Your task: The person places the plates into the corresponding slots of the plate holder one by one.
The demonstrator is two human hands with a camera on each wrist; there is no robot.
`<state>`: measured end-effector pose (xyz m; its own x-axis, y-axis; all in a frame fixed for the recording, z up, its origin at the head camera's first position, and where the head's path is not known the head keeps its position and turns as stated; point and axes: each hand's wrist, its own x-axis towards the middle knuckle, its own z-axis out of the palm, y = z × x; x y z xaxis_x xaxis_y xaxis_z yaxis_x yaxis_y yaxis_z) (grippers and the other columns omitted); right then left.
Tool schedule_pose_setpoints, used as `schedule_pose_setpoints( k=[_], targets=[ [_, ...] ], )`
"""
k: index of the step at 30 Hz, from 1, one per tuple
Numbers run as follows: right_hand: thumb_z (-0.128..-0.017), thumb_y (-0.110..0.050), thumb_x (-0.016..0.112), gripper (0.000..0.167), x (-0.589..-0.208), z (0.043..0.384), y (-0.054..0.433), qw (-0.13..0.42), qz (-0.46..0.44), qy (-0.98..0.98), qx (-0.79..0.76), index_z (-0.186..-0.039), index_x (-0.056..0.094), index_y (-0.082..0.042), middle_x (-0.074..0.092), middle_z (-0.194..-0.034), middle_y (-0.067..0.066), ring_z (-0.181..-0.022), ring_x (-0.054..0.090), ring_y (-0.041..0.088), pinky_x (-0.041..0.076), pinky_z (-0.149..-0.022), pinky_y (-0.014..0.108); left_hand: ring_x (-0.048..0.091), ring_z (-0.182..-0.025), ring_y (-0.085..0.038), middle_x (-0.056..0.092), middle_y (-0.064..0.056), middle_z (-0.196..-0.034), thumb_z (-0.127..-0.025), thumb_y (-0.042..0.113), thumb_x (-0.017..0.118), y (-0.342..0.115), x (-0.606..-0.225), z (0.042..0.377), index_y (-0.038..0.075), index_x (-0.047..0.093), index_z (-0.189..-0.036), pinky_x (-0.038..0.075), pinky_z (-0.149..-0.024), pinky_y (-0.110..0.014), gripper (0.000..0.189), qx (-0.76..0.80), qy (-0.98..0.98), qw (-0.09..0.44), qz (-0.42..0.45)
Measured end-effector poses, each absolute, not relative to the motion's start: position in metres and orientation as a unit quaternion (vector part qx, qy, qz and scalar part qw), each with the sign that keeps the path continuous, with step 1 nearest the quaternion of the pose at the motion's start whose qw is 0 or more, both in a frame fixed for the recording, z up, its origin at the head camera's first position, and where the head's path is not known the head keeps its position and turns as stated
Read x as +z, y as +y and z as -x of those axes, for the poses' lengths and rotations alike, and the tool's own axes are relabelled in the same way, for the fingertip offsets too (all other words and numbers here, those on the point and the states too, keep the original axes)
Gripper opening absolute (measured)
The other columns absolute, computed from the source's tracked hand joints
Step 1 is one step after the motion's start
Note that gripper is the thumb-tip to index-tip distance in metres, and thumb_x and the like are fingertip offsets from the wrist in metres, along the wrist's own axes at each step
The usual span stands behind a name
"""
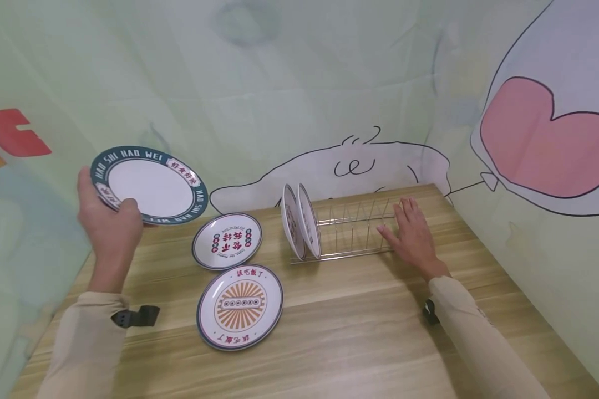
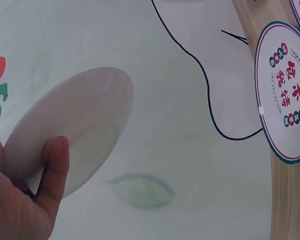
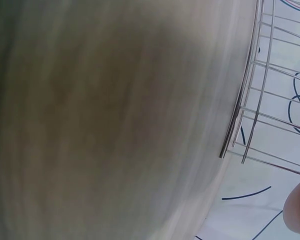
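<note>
My left hand (image 1: pixel 111 219) grips a white plate with a dark green lettered rim (image 1: pixel 152 188) by its lower left edge, thumb over the front. The plate is raised above the table and tilted; its pale underside (image 2: pixel 90 115) shows in the left wrist view, with a finger against it. At the right end of the wire dish rack (image 1: pixel 351 254), my right hand (image 1: pixel 415 235) rests on the wires with fingers extended. Two plates stand on edge in the rack's left end, the outer one (image 1: pixel 290 221) next to the inner one (image 1: pixel 309 221).
On the wooden table (image 1: pixel 359 343), a smaller white plate with red characters (image 1: pixel 227 241) lies left of the rack. Nearer the front lies a plate with an orange sunburst (image 1: pixel 239 306). A printed cloth backdrop (image 1: pixel 299 100) stands behind and on both sides.
</note>
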<state>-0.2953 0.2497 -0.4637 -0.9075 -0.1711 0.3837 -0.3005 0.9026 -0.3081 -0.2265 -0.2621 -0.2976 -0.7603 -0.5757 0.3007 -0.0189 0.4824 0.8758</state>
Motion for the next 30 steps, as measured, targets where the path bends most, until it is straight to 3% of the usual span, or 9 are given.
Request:
schedule_pose_setpoints(
  k=[5, 11, 19, 30],
  targets=[
    [-0.098, -0.044, 0.055, 0.074, -0.464, 0.295, 0.250, 0.174, -0.121, -0.960, 0.184, -0.146, 0.038, 0.010, 0.024, -0.160, 0.032, -0.151, 0.016, 0.048, 0.014, -0.124, 0.058, 0.034, -0.139, -0.003, 0.019, 0.008, -0.166, -0.094, -0.002, 0.041, -0.247, -0.290, 0.227, 0.030, 0.008, -0.160, 0.038, -0.114, -0.022, 0.081, -0.482, -0.807, 0.304, -0.156],
    [-0.098, -0.043, 0.057, 0.074, -0.464, 0.295, 0.250, 0.171, -0.120, -0.960, 0.187, -0.146, 0.038, 0.010, 0.023, -0.160, 0.032, -0.151, 0.014, 0.047, 0.012, -0.125, 0.057, 0.042, -0.136, -0.008, 0.021, 0.004, -0.166, -0.092, -0.005, 0.042, -0.232, -0.286, 0.231, 0.026, 0.009, -0.161, 0.045, -0.108, -0.023, 0.082, -0.485, -0.805, 0.312, -0.137],
    [-0.098, -0.042, 0.057, 0.074, -0.464, 0.295, 0.250, 0.180, -0.124, -0.958, 0.188, -0.146, 0.038, 0.010, 0.024, -0.159, 0.032, -0.151, 0.015, 0.047, 0.014, -0.124, 0.058, 0.047, -0.131, -0.011, 0.033, 0.000, -0.162, -0.092, -0.006, 0.044, -0.214, -0.282, 0.236, 0.024, 0.015, -0.160, 0.046, -0.108, -0.026, 0.080, -0.498, -0.794, 0.339, -0.080],
    [-0.098, -0.043, 0.057, 0.074, -0.463, 0.295, 0.250, 0.174, -0.123, -0.960, 0.181, -0.146, 0.038, 0.011, 0.024, -0.159, 0.032, -0.151, 0.016, 0.048, 0.014, -0.124, 0.057, 0.043, -0.138, -0.012, 0.032, -0.001, -0.162, -0.091, -0.008, 0.044, -0.194, -0.278, 0.238, 0.017, 0.018, -0.160, 0.043, -0.110, -0.027, 0.078, -0.509, -0.787, 0.345, -0.060]
  ],
)
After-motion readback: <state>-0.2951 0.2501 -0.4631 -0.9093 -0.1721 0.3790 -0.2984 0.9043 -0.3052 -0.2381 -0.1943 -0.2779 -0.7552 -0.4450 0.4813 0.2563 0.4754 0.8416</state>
